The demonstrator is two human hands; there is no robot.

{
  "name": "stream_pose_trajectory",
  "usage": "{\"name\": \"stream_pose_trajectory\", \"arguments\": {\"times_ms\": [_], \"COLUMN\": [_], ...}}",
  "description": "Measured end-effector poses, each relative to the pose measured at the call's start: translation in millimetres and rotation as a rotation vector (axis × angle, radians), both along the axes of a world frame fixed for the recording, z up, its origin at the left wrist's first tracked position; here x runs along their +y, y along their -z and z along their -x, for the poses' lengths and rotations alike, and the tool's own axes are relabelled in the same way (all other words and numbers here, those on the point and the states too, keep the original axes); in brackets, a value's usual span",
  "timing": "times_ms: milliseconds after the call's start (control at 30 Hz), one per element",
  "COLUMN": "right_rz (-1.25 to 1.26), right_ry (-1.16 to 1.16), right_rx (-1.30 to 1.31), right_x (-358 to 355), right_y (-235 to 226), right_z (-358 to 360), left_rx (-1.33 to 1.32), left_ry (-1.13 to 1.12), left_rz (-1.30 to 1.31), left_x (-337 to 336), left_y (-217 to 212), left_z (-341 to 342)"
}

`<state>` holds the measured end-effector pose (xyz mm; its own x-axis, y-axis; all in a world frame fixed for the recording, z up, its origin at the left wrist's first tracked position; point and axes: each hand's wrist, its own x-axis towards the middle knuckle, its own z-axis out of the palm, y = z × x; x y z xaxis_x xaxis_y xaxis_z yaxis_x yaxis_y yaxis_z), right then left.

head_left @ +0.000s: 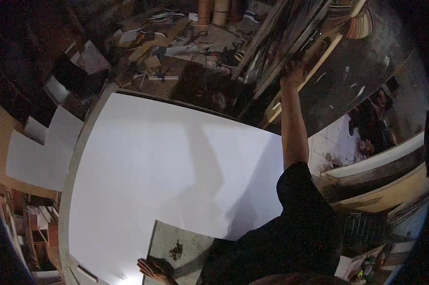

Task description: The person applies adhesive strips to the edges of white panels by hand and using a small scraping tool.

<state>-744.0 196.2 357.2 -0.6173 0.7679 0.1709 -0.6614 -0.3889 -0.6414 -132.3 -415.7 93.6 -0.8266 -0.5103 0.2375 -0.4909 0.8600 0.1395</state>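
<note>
A large white sheet [143, 156] lies flat in front of me, with shadows of my arm across it. Over its near edge sits a smaller greyish panel [188, 244] with a dark brown stain. My left hand [156, 270] rests at this panel's left edge, fingers stretched out and holding nothing. Far out to the right, my right hand [294, 73] is raised among long dark strips [271, 40] that lean at a slant. Beside it runs a pale wooden strip [324, 56]. The fingers there are dark and blurred, so any grip is hidden.
Offcuts and scraps [176, 50] litter the area beyond the sheet. White cut boards [43, 147] stand at the left. A dark board [362, 71] with a fan of sample strips [358, 26] is at the far right. A small bar [87, 274] lies near the front left.
</note>
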Motion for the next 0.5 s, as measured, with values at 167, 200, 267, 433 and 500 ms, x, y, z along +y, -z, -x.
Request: {"name": "stream_pose_trajectory", "arguments": {"times_ms": [167, 200, 267, 433, 500], "right_rz": [0.062, 0.026, -0.138, -0.639, -0.800], "right_ry": [-0.005, -0.059, -0.101, -0.019, 0.077], "right_rx": [0.198, 0.134, 0.052, -0.174, -0.184], "right_x": [-15.7, -46.5, -61.2, -42.7, -44.8], "right_y": [-15.1, 16.3, 23.0, 51.3, 54.2], "right_z": [-7.5, -0.3, -7.2, -10.5, -4.9], "left_rx": [-0.076, 0.123, 0.373, 0.364, 0.258], "left_ry": [-0.098, -0.044, 0.057, -0.007, -0.018], "left_rz": [0.035, 0.028, 0.071, -0.176, -0.145], "left_x": [5.4, -22.7, -28.4, -47.3, -22.8], "left_y": [3.4, 22.2, 33.1, 41.4, 9.4], "left_z": [13.1, -20.0, -16.8, -19.3, 19.0]}}
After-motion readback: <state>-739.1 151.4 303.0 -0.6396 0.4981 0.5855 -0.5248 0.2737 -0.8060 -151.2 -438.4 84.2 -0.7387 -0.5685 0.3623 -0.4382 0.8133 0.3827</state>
